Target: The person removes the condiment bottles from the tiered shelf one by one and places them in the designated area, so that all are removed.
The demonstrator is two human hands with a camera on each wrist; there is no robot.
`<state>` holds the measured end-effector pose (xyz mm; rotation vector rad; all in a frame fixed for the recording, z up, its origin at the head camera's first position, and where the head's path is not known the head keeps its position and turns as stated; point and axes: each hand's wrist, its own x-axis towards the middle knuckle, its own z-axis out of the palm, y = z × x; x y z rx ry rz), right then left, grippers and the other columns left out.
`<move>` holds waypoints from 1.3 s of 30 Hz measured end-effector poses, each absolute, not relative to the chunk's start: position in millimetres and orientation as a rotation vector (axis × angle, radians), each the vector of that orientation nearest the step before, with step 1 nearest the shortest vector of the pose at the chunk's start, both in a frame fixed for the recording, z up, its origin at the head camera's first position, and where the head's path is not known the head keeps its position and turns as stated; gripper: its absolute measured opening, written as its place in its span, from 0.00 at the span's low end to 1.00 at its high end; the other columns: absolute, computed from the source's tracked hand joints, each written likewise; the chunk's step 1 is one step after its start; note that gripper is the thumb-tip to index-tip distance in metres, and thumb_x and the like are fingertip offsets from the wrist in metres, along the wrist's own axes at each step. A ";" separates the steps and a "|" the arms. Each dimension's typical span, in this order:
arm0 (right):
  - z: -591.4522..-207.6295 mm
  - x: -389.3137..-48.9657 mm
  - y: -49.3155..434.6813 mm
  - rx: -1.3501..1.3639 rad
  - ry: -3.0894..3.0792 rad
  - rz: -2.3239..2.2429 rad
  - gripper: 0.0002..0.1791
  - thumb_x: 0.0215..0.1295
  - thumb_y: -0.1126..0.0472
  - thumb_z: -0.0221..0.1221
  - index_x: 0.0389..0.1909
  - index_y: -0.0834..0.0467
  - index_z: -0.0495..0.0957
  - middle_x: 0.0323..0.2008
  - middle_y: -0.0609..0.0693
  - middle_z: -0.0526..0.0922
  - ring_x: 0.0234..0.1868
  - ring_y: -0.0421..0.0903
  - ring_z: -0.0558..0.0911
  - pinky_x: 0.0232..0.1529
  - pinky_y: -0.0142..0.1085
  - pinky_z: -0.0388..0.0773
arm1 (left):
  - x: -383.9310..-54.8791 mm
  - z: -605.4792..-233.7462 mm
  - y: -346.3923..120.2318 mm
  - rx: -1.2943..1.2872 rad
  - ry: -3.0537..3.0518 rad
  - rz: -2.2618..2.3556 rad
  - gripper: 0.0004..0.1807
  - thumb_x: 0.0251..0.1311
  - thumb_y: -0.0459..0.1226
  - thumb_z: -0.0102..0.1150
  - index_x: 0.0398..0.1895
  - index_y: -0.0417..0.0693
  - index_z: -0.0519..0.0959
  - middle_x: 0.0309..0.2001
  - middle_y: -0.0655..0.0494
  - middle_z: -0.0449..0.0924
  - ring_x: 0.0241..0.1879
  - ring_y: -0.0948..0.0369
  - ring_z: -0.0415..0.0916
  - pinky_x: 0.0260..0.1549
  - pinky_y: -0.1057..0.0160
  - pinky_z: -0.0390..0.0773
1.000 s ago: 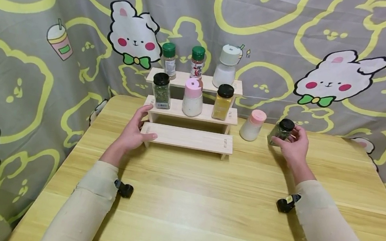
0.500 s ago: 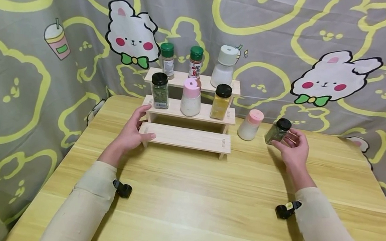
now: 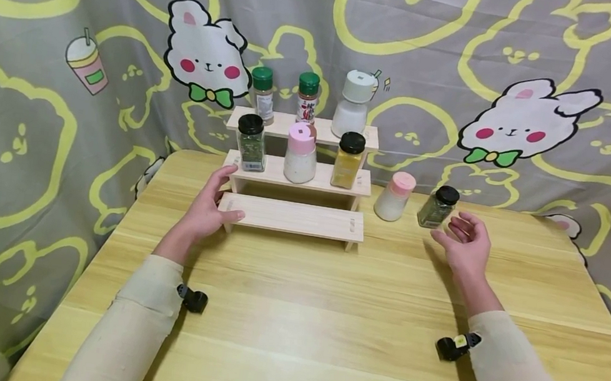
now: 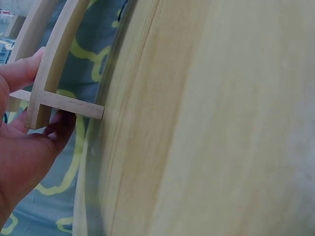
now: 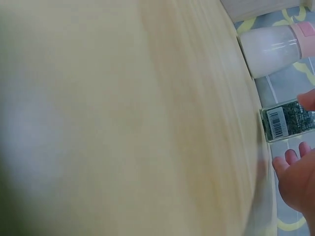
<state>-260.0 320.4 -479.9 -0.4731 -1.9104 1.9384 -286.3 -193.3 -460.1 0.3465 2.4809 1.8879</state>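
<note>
My left hand (image 3: 206,207) holds the left end of a three-step wooden rack (image 3: 293,217). In the left wrist view, its thumb and fingers (image 4: 61,132) lie around the end of a rack board (image 4: 50,69). My right hand (image 3: 468,245) is just right of a square glass jar of dried green herbs (image 3: 434,213) with a black lid, which stands upright on the table. Its fingers are loosely bent, with a small gap to the jar in the head view. Left of that jar stands a pink-lidded shaker of white powder (image 3: 393,202), also seen in the right wrist view.
The middle step bears a herb jar (image 3: 251,146), a pink-capped shaker (image 3: 300,158) and a yellow spice jar (image 3: 348,161). On the top step are two green-capped bottles (image 3: 263,98) and a white-capped shaker (image 3: 350,111). A patterned curtain (image 3: 431,35) hangs behind the table.
My right hand has let go of the herb jar and drawn slightly away to the right. The jar stays upright where it was. The left hand keeps its place on the rack.
</note>
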 end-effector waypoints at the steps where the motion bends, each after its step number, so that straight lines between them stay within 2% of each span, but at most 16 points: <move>1: -479.2 -258.4 320.0 -0.472 -1.907 1.943 0.39 0.47 0.82 0.70 0.62 0.59 0.72 0.54 0.54 0.76 0.58 0.51 0.74 0.59 0.37 0.72 | -286.2 -459.8 -193.3 0.347 2.481 1.888 0.53 0.53 0.20 0.68 0.78 0.61 0.54 0.75 0.45 0.51 0.67 0.39 0.59 0.63 0.42 0.61; 7: -473.5 -249.0 312.9 -0.432 -1.874 1.972 0.37 0.46 0.83 0.70 0.58 0.59 0.73 0.51 0.51 0.78 0.56 0.49 0.76 0.57 0.34 0.74 | -286.3 -459.3 -193.4 0.352 2.475 1.890 0.53 0.54 0.20 0.68 0.78 0.61 0.54 0.75 0.45 0.52 0.68 0.40 0.58 0.64 0.43 0.60; 15: -467.1 -238.2 295.9 -0.339 -1.819 2.005 0.36 0.45 0.85 0.68 0.58 0.64 0.73 0.52 0.59 0.79 0.55 0.51 0.78 0.56 0.35 0.75 | -287.4 -460.9 -194.0 0.357 2.484 1.886 0.53 0.54 0.20 0.67 0.78 0.60 0.54 0.75 0.45 0.52 0.67 0.40 0.59 0.63 0.43 0.61; 24: -463.0 -229.0 277.8 -0.242 -1.848 2.013 0.34 0.47 0.84 0.68 0.58 0.65 0.73 0.51 0.58 0.79 0.54 0.51 0.78 0.52 0.31 0.76 | -287.0 -461.5 -193.8 0.369 2.499 1.879 0.52 0.52 0.19 0.68 0.77 0.59 0.56 0.75 0.45 0.51 0.69 0.41 0.57 0.64 0.43 0.59; 31: -455.6 -226.8 259.6 -0.129 -1.865 2.025 0.35 0.47 0.85 0.67 0.59 0.69 0.70 0.49 0.56 0.79 0.52 0.47 0.79 0.53 0.34 0.76 | -287.4 -462.2 -194.5 0.364 2.500 1.872 0.53 0.53 0.19 0.68 0.78 0.60 0.55 0.75 0.46 0.51 0.69 0.41 0.57 0.64 0.42 0.60; 39: -445.6 -230.8 239.8 -0.030 -1.881 2.032 0.35 0.46 0.85 0.68 0.58 0.67 0.71 0.53 0.64 0.76 0.54 0.51 0.78 0.56 0.40 0.75 | -286.7 -461.6 -193.6 0.355 2.496 1.881 0.52 0.52 0.19 0.68 0.77 0.60 0.56 0.75 0.45 0.52 0.68 0.40 0.58 0.64 0.43 0.60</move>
